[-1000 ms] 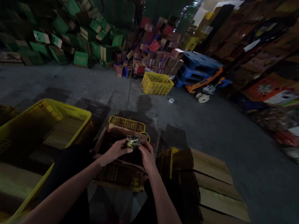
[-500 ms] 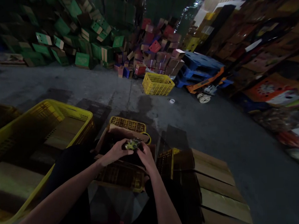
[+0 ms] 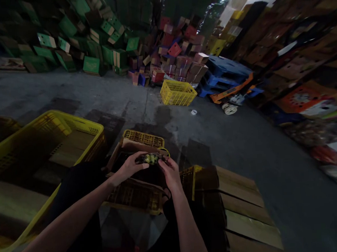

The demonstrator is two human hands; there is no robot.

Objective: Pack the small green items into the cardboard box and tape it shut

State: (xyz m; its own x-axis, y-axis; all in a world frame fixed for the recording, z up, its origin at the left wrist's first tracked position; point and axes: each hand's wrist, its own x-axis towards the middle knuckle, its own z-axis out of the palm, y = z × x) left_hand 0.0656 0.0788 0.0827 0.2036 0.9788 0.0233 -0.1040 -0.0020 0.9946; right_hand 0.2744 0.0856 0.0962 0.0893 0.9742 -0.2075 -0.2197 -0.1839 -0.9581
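Between my two hands is a small yellow-green packet (image 3: 151, 158) with shiny dark ends; what is in it is too small to make out. My left hand (image 3: 133, 165) pinches its left end between thumb and fingers. At the other end, the fingers of my right hand (image 3: 169, 169) are closed on it. Below the packet stands an open cardboard box (image 3: 139, 146) with a dark inside, resting on a yellow plastic crate (image 3: 146, 139). A yellow ring (image 3: 164, 150) shows at the box's right rim, partly hidden.
A big yellow crate (image 3: 91, 127) with cardboard inside stands on my left. To my right are cardboard boxes (image 3: 249, 208) beside another yellow crate (image 3: 195, 173). Ahead are a yellow basket (image 3: 178, 93), blue pallets (image 3: 225, 73), an orange pallet jack (image 3: 231, 89) and heaped green boxes (image 3: 92, 66).
My right hand has shifted slightly right and up, and the packet is now stretched out lengthwise between both hands. My view has tilted down a little.
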